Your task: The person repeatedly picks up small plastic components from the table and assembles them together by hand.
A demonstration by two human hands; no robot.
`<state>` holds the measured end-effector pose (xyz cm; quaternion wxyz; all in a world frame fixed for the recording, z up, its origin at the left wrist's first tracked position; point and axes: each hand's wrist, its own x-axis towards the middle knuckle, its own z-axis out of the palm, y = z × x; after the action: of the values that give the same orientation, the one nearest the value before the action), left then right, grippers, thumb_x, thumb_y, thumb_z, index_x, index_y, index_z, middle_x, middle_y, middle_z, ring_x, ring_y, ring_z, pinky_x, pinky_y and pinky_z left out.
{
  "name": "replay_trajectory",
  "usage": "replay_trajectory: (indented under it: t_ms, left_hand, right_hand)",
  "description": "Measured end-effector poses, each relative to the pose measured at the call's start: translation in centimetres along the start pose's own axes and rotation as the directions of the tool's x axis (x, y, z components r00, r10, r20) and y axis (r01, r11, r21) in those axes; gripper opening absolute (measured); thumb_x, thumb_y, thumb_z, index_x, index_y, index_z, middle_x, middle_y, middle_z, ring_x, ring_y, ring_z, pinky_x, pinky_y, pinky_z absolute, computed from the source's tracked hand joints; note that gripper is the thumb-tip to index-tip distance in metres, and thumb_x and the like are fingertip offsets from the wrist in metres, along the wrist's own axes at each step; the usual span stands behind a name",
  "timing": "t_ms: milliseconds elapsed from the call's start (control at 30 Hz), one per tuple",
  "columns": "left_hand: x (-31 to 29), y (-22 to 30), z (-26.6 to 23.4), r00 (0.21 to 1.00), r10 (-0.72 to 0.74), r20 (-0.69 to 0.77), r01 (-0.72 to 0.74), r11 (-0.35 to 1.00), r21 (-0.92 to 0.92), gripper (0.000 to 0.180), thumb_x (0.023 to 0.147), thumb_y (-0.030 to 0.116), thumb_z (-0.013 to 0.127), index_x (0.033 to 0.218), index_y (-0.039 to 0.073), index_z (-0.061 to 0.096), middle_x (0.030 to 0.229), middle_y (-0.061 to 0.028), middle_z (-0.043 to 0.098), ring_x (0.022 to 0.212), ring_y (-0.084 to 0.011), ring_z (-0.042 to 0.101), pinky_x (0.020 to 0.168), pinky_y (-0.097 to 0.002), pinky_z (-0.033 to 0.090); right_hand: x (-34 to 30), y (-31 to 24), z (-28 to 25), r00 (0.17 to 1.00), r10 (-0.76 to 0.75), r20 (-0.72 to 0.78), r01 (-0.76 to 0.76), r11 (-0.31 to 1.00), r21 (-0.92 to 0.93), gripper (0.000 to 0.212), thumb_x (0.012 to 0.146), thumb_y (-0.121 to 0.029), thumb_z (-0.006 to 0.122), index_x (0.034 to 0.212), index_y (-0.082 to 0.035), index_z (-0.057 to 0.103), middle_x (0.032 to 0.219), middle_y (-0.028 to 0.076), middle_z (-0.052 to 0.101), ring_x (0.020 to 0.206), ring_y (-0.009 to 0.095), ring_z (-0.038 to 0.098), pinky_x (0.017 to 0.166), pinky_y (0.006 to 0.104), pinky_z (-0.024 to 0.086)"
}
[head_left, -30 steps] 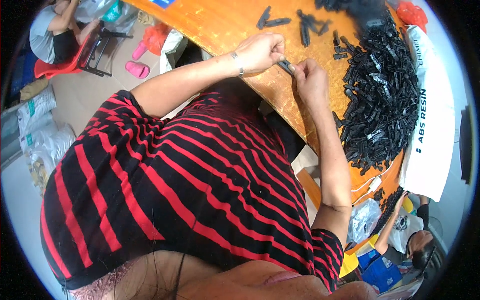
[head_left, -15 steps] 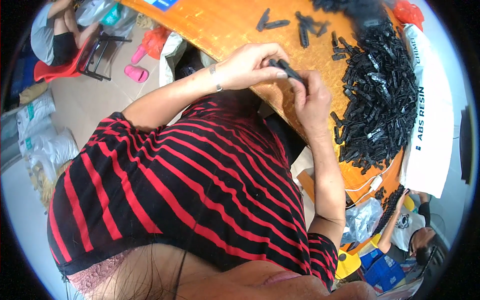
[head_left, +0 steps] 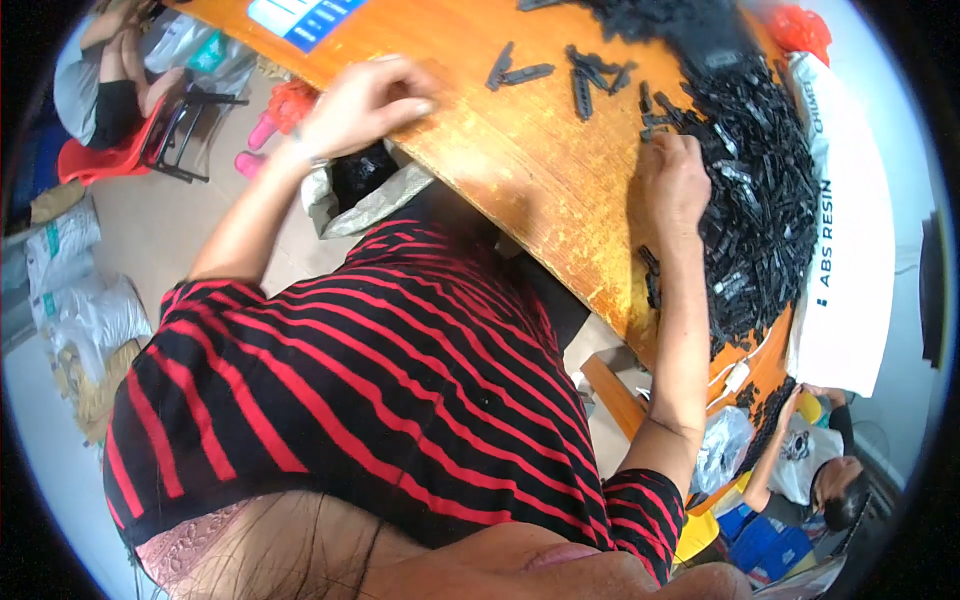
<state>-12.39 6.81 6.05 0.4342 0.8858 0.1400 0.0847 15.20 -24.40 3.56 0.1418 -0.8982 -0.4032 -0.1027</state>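
Observation:
My right hand (head_left: 675, 185) rests at the near left side of a big heap of small black plastic clip-like pieces (head_left: 765, 230). Its fingers are curled down and closed at the edge of the heap; whatever lies under the fingertips is hidden. Over the table's left edge, above an open whitish sack (head_left: 385, 208) with black contents, hovers my left hand (head_left: 362, 108). Its fingers are loosely bent, the thumb apart from them, and nothing shows in it; motion blurs it a little. Between the hands, several loose black pieces (head_left: 590, 80) lie on the orange wooden table (head_left: 560, 170).
A white printed bag (head_left: 850, 270) borders the heap on the right. A blue-and-white card (head_left: 310, 18) lies at the far left of the table. A white cable (head_left: 738, 375) runs near the lower right. One person sits on a red chair (head_left: 110, 150); another works at lower right (head_left: 815, 455).
My hands have parted from the black piece they held together. The left hand moved left over the sack, now empty; the right moved to the heap. The view has shifted slightly.

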Motion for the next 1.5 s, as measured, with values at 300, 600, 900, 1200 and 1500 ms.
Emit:
replay_trajectory:
  t_ms: [300,600,900,1200,1500]
  left_hand:
    - [8.7,0.2,6.2,0.954,0.286,-0.087,-0.208,0.844,0.495,0.021,0.088,0.011,0.065,0.109,0.011,0.068,0.102,-0.0109,0.063,0.103,-0.0329,0.065,0.086,-0.0441,0.054]
    - [9.4,-1.0,4.8,0.896,0.443,-0.029,-0.334,0.715,0.614,0.011,0.084,0.013,0.070,0.094,0.010,0.067,0.100,-0.0086,0.060,0.105,-0.0307,0.058,0.087,-0.0410,0.052]
    - [5.5,1.1,6.3,0.996,-0.029,-0.087,-0.004,0.934,-0.357,0.016,0.094,0.013,0.075,0.101,0.002,0.065,0.089,-0.0046,0.071,0.080,-0.0102,0.069,0.069,-0.0267,0.057]
    - [5.3,3.6,9.7,0.975,-0.189,0.114,0.197,0.510,-0.837,0.019,0.095,0.015,0.075,0.105,0.003,0.064,0.090,-0.0056,0.070,0.077,-0.0120,0.070,0.070,-0.0232,0.061]
    - [5.8,1.7,11.9,0.978,-0.140,0.157,0.208,0.764,-0.611,0.016,0.095,0.015,0.075,0.095,0.004,0.064,0.081,-0.0004,0.065,0.068,-0.0076,0.062,0.059,-0.0210,0.052]
  right_hand:
    - [1.1,0.6,0.3,0.991,-0.022,0.132,0.039,0.991,-0.130,0.018,0.093,-0.006,0.055,0.105,-0.007,0.069,0.113,0.016,0.064,0.086,0.039,0.071,0.075,0.0477,0.057]
    - [-2.9,-9.3,1.7,0.959,-0.215,0.186,0.173,0.961,0.217,0.011,0.089,-0.014,0.070,0.095,-0.008,0.064,0.099,0.015,0.062,0.076,0.040,0.069,0.066,0.0507,0.056]
    - [-2.5,-12.7,0.6,0.998,-0.068,0.009,0.053,0.849,0.525,0.031,0.089,-0.022,0.077,0.111,-0.004,0.065,0.106,0.016,0.068,0.087,0.036,0.071,0.074,0.0475,0.056]
    - [-2.0,-10.5,0.5,0.913,0.124,0.388,-0.405,0.376,0.833,0.013,0.102,-0.008,0.063,0.102,0.004,0.068,0.072,0.006,0.068,0.050,0.008,0.056,0.046,0.0240,0.046]
    - [-2.0,-8.2,1.6,0.762,0.114,0.637,-0.640,0.277,0.716,0.014,0.099,-0.011,0.069,0.095,0.002,0.063,0.070,0.007,0.068,0.046,0.010,0.056,0.041,0.0242,0.043]
